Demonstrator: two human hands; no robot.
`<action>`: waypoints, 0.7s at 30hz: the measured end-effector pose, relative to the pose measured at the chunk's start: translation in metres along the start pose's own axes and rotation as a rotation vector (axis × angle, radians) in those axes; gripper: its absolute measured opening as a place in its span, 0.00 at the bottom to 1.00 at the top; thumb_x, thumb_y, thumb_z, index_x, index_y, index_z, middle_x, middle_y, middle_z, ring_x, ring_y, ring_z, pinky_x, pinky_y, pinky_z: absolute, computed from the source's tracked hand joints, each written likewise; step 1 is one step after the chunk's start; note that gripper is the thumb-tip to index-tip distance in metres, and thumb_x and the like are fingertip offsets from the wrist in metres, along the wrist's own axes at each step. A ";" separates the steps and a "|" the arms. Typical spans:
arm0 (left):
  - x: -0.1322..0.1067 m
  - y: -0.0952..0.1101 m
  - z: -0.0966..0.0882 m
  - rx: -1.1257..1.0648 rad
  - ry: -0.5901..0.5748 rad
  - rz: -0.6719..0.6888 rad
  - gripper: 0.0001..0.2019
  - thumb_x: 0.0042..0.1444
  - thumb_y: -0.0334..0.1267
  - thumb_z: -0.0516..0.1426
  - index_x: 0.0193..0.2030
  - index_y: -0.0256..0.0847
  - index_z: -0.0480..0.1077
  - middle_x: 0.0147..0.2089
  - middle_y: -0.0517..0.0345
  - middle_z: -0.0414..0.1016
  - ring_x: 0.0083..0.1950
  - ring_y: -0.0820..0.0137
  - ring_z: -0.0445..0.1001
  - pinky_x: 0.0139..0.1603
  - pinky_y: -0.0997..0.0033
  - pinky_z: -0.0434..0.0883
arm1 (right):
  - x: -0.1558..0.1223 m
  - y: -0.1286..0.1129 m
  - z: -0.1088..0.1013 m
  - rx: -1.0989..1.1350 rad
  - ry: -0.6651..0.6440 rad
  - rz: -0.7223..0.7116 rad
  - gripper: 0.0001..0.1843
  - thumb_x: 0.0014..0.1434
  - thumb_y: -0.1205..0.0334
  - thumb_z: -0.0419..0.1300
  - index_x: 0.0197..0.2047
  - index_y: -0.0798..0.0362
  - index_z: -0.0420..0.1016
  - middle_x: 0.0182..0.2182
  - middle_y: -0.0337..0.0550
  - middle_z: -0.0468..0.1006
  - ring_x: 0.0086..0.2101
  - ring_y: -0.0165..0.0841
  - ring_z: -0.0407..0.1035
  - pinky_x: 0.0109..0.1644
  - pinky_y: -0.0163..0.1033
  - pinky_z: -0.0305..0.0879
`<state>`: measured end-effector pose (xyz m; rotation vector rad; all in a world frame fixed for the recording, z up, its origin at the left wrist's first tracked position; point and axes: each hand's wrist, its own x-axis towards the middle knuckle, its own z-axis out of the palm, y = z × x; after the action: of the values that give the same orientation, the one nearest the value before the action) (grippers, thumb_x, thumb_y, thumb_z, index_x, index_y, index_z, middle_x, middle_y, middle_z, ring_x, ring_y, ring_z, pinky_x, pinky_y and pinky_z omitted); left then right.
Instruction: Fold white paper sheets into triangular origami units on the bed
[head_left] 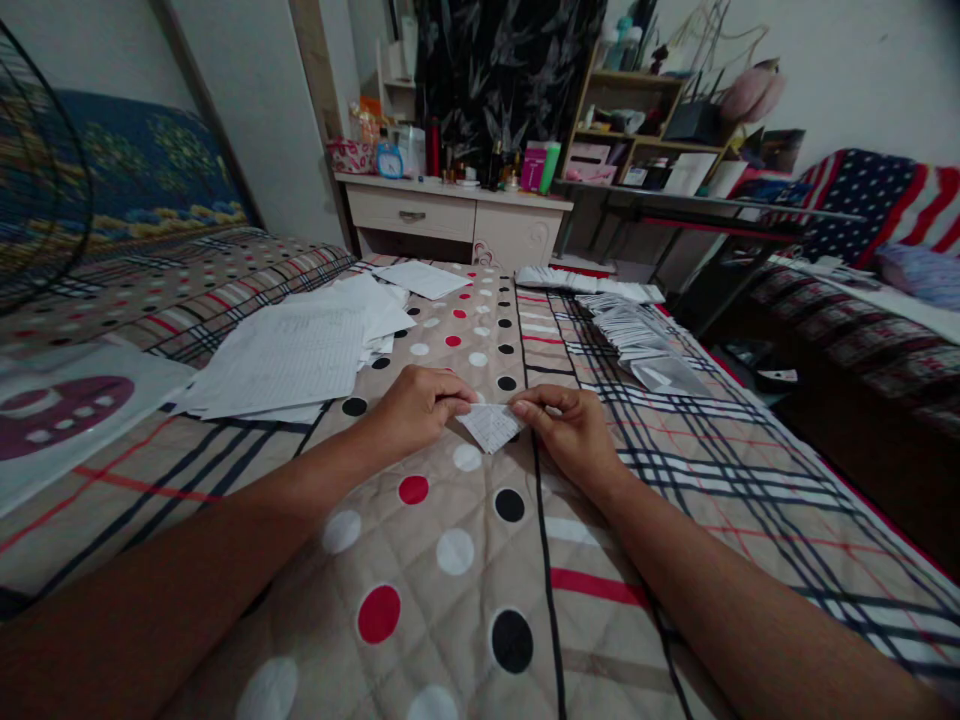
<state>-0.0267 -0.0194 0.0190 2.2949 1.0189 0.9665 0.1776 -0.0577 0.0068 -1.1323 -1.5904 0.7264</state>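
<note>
A small folded piece of white squared paper (491, 425) lies on the quilted bedspread (465, 560) between my two hands. My left hand (420, 405) pinches its left edge with curled fingers. My right hand (570, 425) pinches its right edge, fingers bent over the fold. Both forearms reach in from the bottom corners of the view.
A loose heap of white sheets (300, 345) lies to the left, and a row of folded paper pieces (637, 330) runs along the right of the bed. A white plastic bag (67, 410) sits far left. Beyond are a dresser (457, 215), shelves (637, 120) and a second bed (862, 300).
</note>
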 end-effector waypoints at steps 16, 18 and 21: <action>0.002 -0.018 0.001 -0.113 -0.159 -0.304 0.19 0.58 0.49 0.51 0.21 0.39 0.63 0.16 0.65 0.58 0.19 0.76 0.55 0.23 0.74 0.52 | 0.000 0.001 0.005 0.288 -0.025 0.193 0.15 0.57 0.52 0.60 0.32 0.57 0.74 0.16 0.32 0.62 0.18 0.22 0.50 0.21 0.31 0.44; 0.003 -0.020 0.004 -0.169 -0.141 -0.326 0.20 0.58 0.51 0.50 0.21 0.40 0.62 0.16 0.67 0.56 0.18 0.76 0.53 0.22 0.74 0.51 | 0.000 -0.002 0.007 0.420 -0.031 0.231 0.16 0.58 0.51 0.60 0.37 0.56 0.74 0.14 0.29 0.59 0.16 0.22 0.49 0.21 0.30 0.44; 0.003 -0.023 0.007 -0.216 -0.141 -0.360 0.20 0.56 0.53 0.50 0.21 0.40 0.61 0.15 0.67 0.55 0.18 0.76 0.52 0.21 0.74 0.51 | -0.002 -0.004 0.008 0.522 -0.033 0.277 0.18 0.60 0.48 0.58 0.41 0.56 0.73 0.09 0.26 0.55 0.14 0.23 0.51 0.20 0.29 0.47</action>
<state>-0.0300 -0.0038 0.0011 1.8902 1.1541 0.7178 0.1687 -0.0602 0.0074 -0.9554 -1.1758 1.2634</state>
